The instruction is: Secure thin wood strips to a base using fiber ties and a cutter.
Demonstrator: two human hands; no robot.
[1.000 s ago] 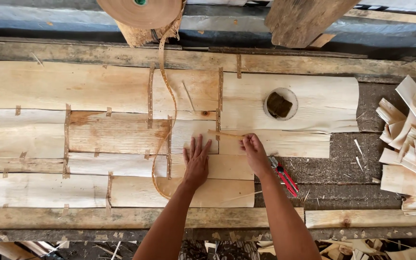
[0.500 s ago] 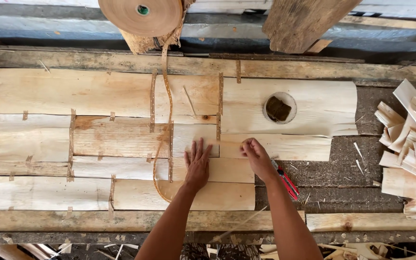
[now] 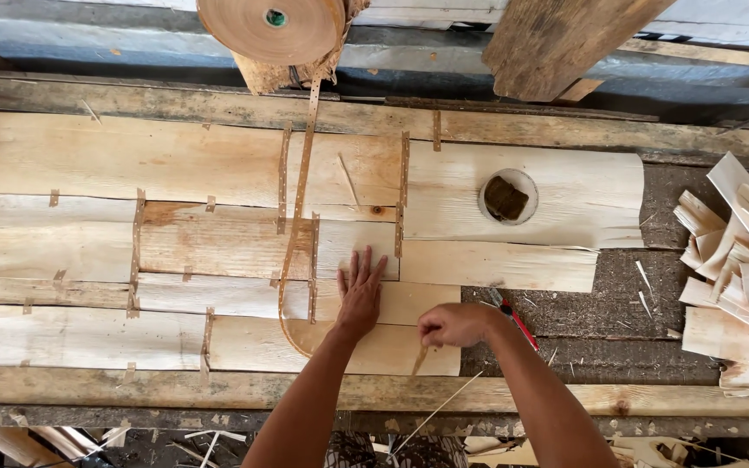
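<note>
Pale wood veneer sheets (image 3: pixel 175 165) lie side by side on a workbench, joined by strips of brown tape. My left hand (image 3: pixel 360 293) presses flat, fingers spread, on a veneer piece (image 3: pixel 409 299) near the bench's front. My right hand (image 3: pixel 454 324) is just to its right, fingers pinched on a short brown tape strip (image 3: pixel 420 359) that hangs down over the lowest veneer piece. A long tape band (image 3: pixel 296 234) runs from the roll (image 3: pixel 272 28) at the top down to a loop beside my left wrist.
A red-handled tool (image 3: pixel 513 316) lies on the bare bench right of my right hand. One veneer sheet has a round hole (image 3: pixel 508 197). Loose veneer offcuts (image 3: pixel 739 277) are heaped at the right. A dark plank (image 3: pixel 556 39) leans at the top right.
My right hand has moved down from the joint toward the front edge and closed on a tape strip. My left hand stays flat on the veneer.
</note>
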